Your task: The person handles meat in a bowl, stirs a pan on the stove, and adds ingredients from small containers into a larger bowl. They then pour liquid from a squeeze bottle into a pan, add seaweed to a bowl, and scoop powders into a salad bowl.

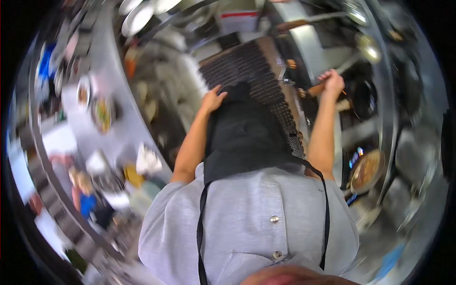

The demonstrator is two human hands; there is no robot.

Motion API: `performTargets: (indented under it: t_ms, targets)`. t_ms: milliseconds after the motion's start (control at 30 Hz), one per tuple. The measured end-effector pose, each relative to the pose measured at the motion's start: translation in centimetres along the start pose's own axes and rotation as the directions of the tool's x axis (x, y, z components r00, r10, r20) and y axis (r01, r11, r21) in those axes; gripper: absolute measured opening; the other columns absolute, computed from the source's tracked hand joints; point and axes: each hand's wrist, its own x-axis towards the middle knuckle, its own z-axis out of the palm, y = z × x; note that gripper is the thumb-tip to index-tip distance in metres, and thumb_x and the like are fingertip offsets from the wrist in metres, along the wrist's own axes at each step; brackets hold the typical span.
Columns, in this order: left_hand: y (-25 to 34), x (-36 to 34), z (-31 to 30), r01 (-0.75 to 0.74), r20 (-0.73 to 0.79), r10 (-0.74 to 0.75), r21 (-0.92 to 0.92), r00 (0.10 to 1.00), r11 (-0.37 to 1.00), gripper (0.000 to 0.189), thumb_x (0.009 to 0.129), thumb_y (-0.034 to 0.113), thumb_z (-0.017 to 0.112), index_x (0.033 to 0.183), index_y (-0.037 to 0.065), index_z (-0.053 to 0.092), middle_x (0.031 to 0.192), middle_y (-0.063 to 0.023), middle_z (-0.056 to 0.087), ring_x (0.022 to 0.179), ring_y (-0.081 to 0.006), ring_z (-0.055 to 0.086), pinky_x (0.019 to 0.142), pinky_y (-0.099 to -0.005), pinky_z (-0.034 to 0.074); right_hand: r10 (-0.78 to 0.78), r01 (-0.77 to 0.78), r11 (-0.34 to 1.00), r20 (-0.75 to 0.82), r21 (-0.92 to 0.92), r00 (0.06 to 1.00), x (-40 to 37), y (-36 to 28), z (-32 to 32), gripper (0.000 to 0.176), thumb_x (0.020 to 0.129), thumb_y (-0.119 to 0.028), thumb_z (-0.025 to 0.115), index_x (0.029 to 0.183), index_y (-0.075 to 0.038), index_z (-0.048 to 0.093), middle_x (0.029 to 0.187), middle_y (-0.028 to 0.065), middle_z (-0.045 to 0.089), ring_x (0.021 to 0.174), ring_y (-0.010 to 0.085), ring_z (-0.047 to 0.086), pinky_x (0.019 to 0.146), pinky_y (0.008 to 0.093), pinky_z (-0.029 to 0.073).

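My right hand is closed around the wooden handle of a ladle, whose round bowl points away to the upper right over the stove side. A black wok-like pan lies just right of that hand. My left hand is by the edge of my black apron, with its thumb and fingers loosely apart. Nothing shows in it. Nearer to me on the right, a pan holds brownish food, with blue flame at its side.
A second long-handled ladle lies further up on the right. Along the left runs a steel counter with a plate of food, a smaller dish and a white cloth. Dark perforated matting covers the floor. White plates sit top left.
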Motion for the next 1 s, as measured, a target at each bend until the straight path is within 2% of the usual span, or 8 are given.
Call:
performTargets:
  t_ms: [100,267,400,633,800,833,900,1000]
  targets:
    - [-2.8,-7.2,3.3,0.268,-0.044,-0.277,-0.152,0.96,0.951,0.059,0.085,0.041,0.06,0.127,0.0,0.052,0.108,-0.0206,0.064,0.103,-0.0314,0.061,0.09,-0.0366,0.045,-0.22,-0.03,0.601,-0.202,-0.799,0.954,3.7,3.1,0.5,0.046,0.081,-0.031,0.063,0.1,0.011,0.055,0.103,0.0282,0.062,0.098,0.0404,0.06,0.088,0.0444,0.045]
    - [-7.9,-16.9,8.7,0.516,0.11,-0.516,-0.374,0.85,0.771,0.059,0.084,0.043,0.062,0.122,-0.001,0.055,0.099,-0.022,0.065,0.094,-0.0301,0.064,0.084,-0.0342,0.047,-0.699,0.316,-0.068,0.271,-0.946,0.661,-0.4,2.1,4.7,0.043,0.079,-0.021,0.06,0.116,0.001,0.053,0.101,0.0204,0.051,0.092,0.0361,0.049,0.085,0.0461,0.041]
    - [-11.1,-21.6,11.6,0.506,-0.021,-0.618,-0.552,0.786,0.663,0.052,0.086,0.039,0.062,0.117,-0.002,0.058,0.099,-0.02,0.066,0.093,-0.0283,0.064,0.082,-0.035,0.048,-0.288,0.728,0.575,0.741,-0.373,0.607,-12.7,7.5,20.2,0.021,0.079,-0.012,0.058,0.097,-0.002,0.063,0.093,0.0157,0.063,0.092,0.0308,0.059,0.082,0.0413,0.046]
    - [-7.1,-23.4,6.3,0.482,-0.084,-0.641,-0.588,0.763,0.65,0.045,0.088,0.033,0.06,0.117,-0.002,0.058,0.099,-0.0193,0.062,0.087,-0.029,0.061,0.08,-0.0363,0.047,0.34,0.654,0.599,0.886,-0.462,0.315,-27.2,28.8,52.3,0.047,0.085,-0.037,0.059,0.113,0.001,0.054,0.113,0.026,0.056,0.108,0.041,0.053,0.091,0.047,0.043]
    - [-8.3,-23.7,3.4,0.491,-0.074,-0.769,-0.73,0.635,0.475,0.043,0.088,0.031,0.061,0.118,0.0,0.058,0.106,-0.0176,0.061,0.089,-0.0258,0.063,0.08,-0.0342,0.048,0.407,0.118,0.845,0.77,-0.522,0.492,-28.4,44.6,63.9,0.058,0.092,-0.046,0.039,0.131,-0.004,0.047,0.124,0.0229,0.055,0.118,0.036,0.05,0.097,0.0426,0.041]
    - [-8.7,-23.6,2.7,0.509,-0.037,-0.791,-0.747,0.611,0.428,0.044,0.088,0.031,0.061,0.119,0.0,0.057,0.106,-0.0173,0.061,0.088,-0.0236,0.063,0.08,-0.0328,0.048,0.739,-0.341,0.666,0.525,-0.663,0.422,-27.7,43.9,65.0,0.055,0.091,-0.045,0.039,0.125,-0.004,0.052,0.119,0.0233,0.057,0.113,0.0364,0.054,0.093,0.0433,0.043]
    - [-9.0,-23.5,1.9,0.457,-0.035,-0.796,-0.803,0.605,0.383,0.044,0.088,0.028,0.062,0.119,-0.002,0.056,0.106,-0.0174,0.062,0.09,-0.0214,0.063,0.081,-0.0314,0.049,0.283,0.185,0.892,0.829,-0.413,0.483,-25.3,51.9,63.8,0.057,0.092,-0.042,0.031,0.115,0.004,0.055,0.117,0.0229,0.058,0.111,0.0352,0.055,0.093,0.0431,0.042]
    - [-10.1,-21.7,1.1,0.383,-0.138,-0.722,-0.772,0.678,0.507,0.041,0.089,0.026,0.062,0.119,-0.002,0.056,0.113,-0.0186,0.058,0.085,-0.0234,0.064,0.079,-0.0308,0.049,0.585,-0.328,0.807,0.584,-0.492,0.563,-26.0,45.2,62.1,0.056,0.093,-0.045,0.027,0.104,0.001,0.056,0.117,0.0201,0.057,0.111,0.0265,0.049,0.093,0.0387,0.038]
